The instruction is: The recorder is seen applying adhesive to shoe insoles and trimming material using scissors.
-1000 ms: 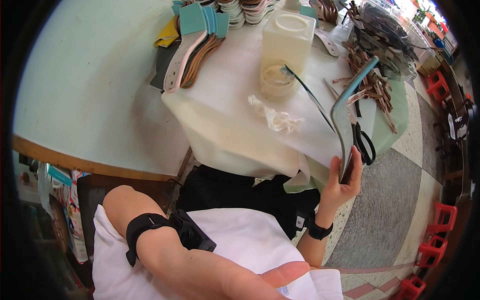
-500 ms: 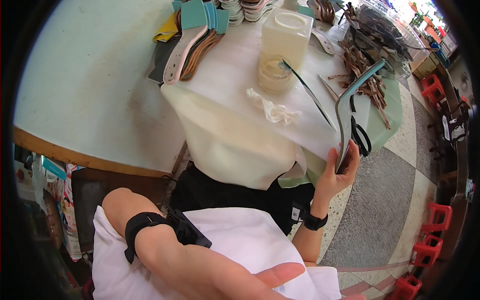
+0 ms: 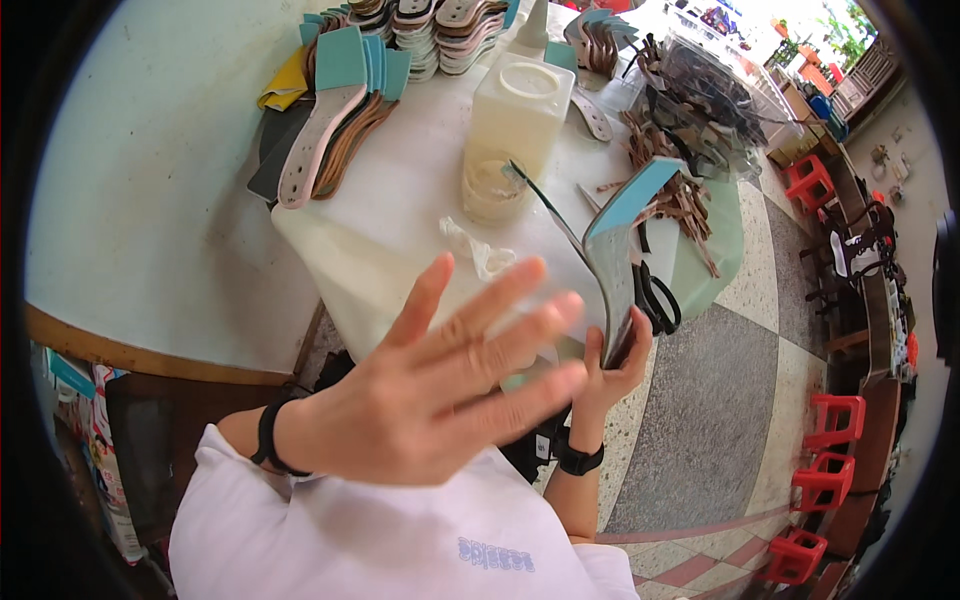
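My left hand [image 3: 440, 385] is raised close to the camera, fingers spread, holding nothing. It hides part of the table's near edge. My right hand [image 3: 610, 365] grips the lower end of a curved shoe insole [image 3: 625, 235] with a teal top and grey underside, held upright at the table's right edge. A thin brush handle [image 3: 545, 200] slants out of a small round glue tub [image 3: 493, 190], beside a translucent plastic jug [image 3: 520, 105]. Black scissors [image 3: 655, 300] lie just right of the insole.
The white-covered table [image 3: 390, 200] carries stacked insoles [image 3: 340, 110] at the back left, more stacks [image 3: 440, 25] at the far edge, a pile of brown straps [image 3: 680, 150] to the right and a crumpled plastic scrap [image 3: 475, 250]. Red stools [image 3: 835, 420] stand on the tiled floor.
My left hand has swung up from low near my lap to the middle of the view, open. The right hand still holds the insole in about the same place.
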Motion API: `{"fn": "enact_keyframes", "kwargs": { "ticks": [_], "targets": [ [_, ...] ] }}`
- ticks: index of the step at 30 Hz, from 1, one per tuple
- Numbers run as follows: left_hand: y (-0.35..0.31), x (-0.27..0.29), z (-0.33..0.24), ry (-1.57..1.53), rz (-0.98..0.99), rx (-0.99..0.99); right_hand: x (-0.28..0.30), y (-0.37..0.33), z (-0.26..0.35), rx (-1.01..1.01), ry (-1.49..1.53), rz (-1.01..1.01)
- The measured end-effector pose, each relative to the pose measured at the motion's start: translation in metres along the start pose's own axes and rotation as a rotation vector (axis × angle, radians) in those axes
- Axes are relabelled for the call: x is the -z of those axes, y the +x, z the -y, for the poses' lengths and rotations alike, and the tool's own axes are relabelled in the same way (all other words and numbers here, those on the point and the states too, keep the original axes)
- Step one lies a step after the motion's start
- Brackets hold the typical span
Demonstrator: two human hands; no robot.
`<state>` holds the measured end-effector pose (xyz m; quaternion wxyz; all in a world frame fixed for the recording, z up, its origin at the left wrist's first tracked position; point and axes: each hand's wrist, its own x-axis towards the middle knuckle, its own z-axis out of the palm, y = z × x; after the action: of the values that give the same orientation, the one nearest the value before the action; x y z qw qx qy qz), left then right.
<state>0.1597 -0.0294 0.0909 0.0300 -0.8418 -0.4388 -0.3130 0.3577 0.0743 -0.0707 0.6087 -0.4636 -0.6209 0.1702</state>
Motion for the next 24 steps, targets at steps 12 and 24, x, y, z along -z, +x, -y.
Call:
{"fn": "enact_keyframes", "kwargs": {
  "ticks": [12, 24],
  "targets": [
    [-0.020, -0.010, 0.102, -1.592, 0.611, 0.923, 0.030, 0.047, 0.038, 0.898, -0.313, 0.558],
    [-0.038, -0.016, 0.141, -1.931, 0.421, 1.249, -0.022, 0.084, 0.039, 0.548, -0.431, 0.354]
  ]
}}
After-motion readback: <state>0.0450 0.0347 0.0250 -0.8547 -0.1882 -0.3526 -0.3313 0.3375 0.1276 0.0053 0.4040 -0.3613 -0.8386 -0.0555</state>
